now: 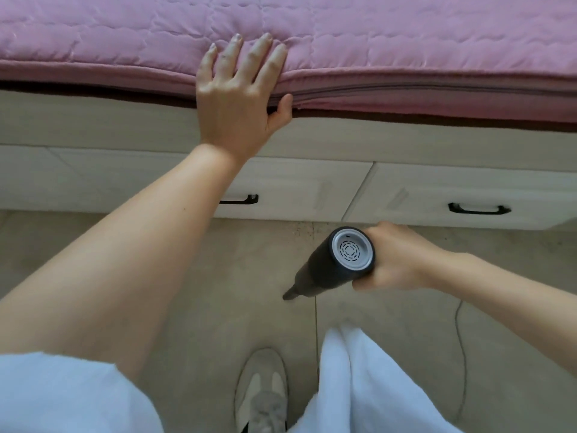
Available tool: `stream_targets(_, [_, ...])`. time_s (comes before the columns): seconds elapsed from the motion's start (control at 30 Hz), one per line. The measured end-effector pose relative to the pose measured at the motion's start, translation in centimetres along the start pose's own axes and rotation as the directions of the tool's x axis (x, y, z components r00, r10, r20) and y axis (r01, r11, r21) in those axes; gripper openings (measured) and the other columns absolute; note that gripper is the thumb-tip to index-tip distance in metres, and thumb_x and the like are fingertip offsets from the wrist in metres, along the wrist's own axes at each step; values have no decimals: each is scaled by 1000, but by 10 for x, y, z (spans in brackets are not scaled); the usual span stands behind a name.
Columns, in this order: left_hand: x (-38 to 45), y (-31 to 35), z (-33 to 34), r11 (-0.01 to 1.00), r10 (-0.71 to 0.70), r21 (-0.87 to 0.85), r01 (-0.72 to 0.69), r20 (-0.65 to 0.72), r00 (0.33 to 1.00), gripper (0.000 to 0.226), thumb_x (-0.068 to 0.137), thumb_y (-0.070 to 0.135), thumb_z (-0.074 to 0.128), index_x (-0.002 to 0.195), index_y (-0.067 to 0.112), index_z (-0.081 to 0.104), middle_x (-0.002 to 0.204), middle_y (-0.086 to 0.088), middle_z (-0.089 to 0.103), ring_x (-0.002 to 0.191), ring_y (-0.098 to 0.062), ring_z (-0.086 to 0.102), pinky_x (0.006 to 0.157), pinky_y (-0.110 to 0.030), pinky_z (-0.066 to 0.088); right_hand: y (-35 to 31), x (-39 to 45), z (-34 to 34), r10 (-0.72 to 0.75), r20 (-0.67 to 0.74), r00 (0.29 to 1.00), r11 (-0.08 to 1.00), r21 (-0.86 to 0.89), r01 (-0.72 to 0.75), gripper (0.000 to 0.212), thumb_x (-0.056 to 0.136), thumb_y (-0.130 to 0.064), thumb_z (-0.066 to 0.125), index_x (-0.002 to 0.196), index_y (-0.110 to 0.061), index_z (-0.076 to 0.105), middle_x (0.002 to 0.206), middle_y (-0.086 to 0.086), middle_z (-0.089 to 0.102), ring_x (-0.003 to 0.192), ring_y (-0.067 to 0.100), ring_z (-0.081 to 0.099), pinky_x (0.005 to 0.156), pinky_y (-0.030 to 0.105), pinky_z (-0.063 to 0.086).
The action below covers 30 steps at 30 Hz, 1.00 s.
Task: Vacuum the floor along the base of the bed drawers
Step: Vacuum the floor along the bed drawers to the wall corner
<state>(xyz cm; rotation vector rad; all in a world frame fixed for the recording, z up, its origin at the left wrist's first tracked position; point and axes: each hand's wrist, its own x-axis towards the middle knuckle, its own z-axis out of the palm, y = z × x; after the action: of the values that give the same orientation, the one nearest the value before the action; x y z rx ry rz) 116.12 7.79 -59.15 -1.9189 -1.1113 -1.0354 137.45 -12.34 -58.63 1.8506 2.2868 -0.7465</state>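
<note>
Down near the floor tiles [218,276], the black handheld vacuum [334,264] is gripped by the right hand [396,260], nozzle angled low before the bed drawers [296,189]; no readable branding. Left hand [240,89] rests spread on the pink mattress [406,42].

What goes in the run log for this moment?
left hand: braced on pink quilted mattress | right hand: grips black handheld vacuum | nozzle: near floor

No text, label, brand or number can be read here; the grey end cap of the handheld vacuum [338,260] shows only vent slots.
</note>
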Motion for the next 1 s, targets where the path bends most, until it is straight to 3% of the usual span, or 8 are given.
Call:
stream_targets(0.23, [-1,-3,2,1000,28,7,-28,-20,999,48,92,46,52,131,20,65,133,-2,65,119,-33,63,99,-54,50,5,-3,-2,-7,83,997,999,-42,10,26,58,-33,70,72,-25,49,68,-5,60,64,16,57,56,33,47])
stream_targets(0.43, [-1,-2,2,1000,23,2,-23,-33,999,48,92,46,52,131,20,65,132,-1,66,118,-33,64,99,-53,50,12,1,-3,5,111,994,999,-36,-1,30,56,-33,68,78,-19,53,70,0,62,65,20,59,53,35,46])
stream_targets(0.63, [-3,-1,3,1000,8,7,-7,-49,999,49,94,48,47,130,21,66,132,0,66,118,-32,64,100,-52,49,19,0,2,14,38,999,1000,-20,-13,28,57,-33,66,79,-20,54,75,0,64,68,19,60,56,35,47])
stream_targets(0.8, [-4,0,4,1000,-2,10,3,-54,999,49,94,49,47,131,22,66,132,1,66,119,-31,63,100,-52,49,26,6,3,108,-25,994,994,35,-107,25,59,-31,68,61,-26,43,59,-6,53,56,16,51,47,26,34])
stream_targets(1.0, [-7,4,9,998,-23,50,27,-83,996,50,94,51,47,132,23,65,133,2,65,120,-30,63,101,-51,47,32,18,-4,116,-69,991,993,35,-114,25,61,-34,69,64,-27,45,65,-5,59,64,20,56,50,26,37])
